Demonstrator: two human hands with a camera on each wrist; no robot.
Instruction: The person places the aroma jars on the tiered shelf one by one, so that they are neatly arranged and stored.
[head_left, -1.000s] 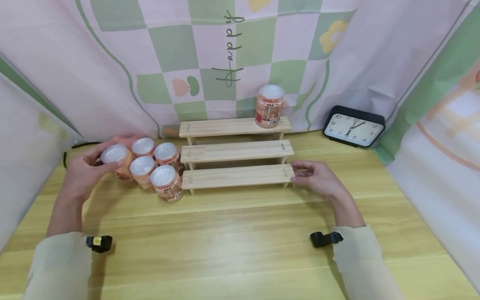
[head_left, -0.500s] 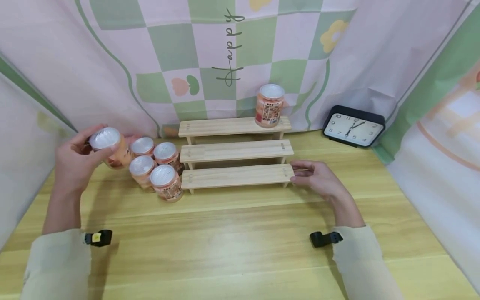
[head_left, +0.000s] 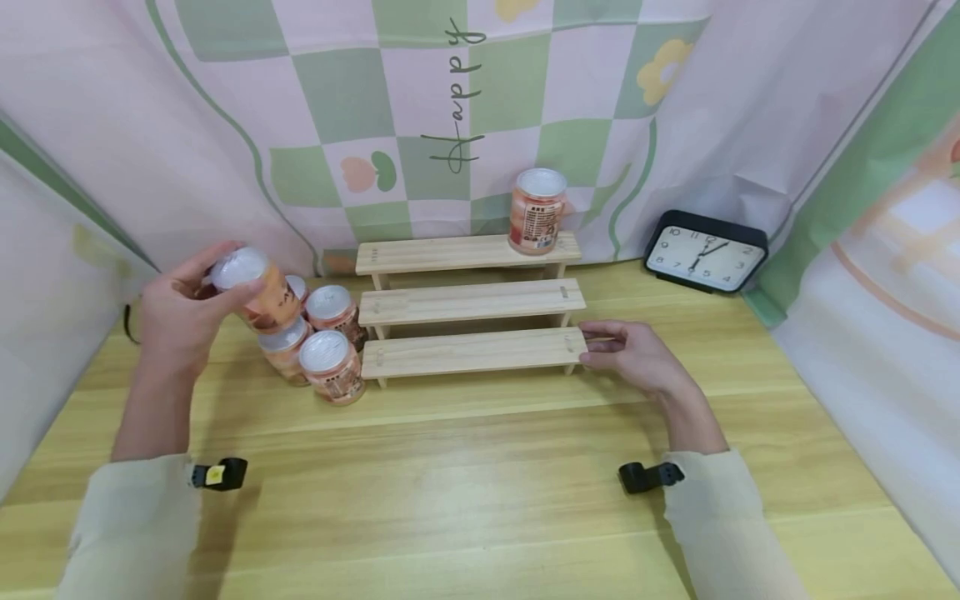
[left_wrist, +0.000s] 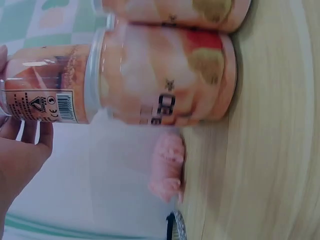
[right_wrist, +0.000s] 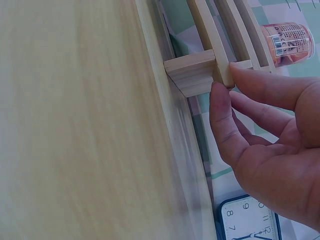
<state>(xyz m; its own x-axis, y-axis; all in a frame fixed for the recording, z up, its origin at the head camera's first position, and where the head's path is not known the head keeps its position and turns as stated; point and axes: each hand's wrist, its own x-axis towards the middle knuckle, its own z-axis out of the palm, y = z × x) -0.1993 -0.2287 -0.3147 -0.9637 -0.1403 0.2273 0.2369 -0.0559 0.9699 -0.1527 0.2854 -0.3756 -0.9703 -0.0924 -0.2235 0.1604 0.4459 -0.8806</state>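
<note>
Nearest you, the counter (head_left: 465,492) stretches out, your hands well apart over it. On the right, your right hand (head_left: 630,358) pinches the end of the wooden rack's lowest step (head_left: 476,352) between thumb and finger. Across at the rack's left end, four cans (head_left: 333,368) huddle upright, and your left hand (head_left: 183,308) grips a raised can (head_left: 273,304) just over them; contact below, hard to tell! Farther back, a lone can (head_left: 537,215) stands toward the right of the top step (head_left: 438,255), a black clock (head_left: 705,254) sits beyond the rack to the right, and a checkered curtain (head_left: 510,92) hangs behind.
</note>
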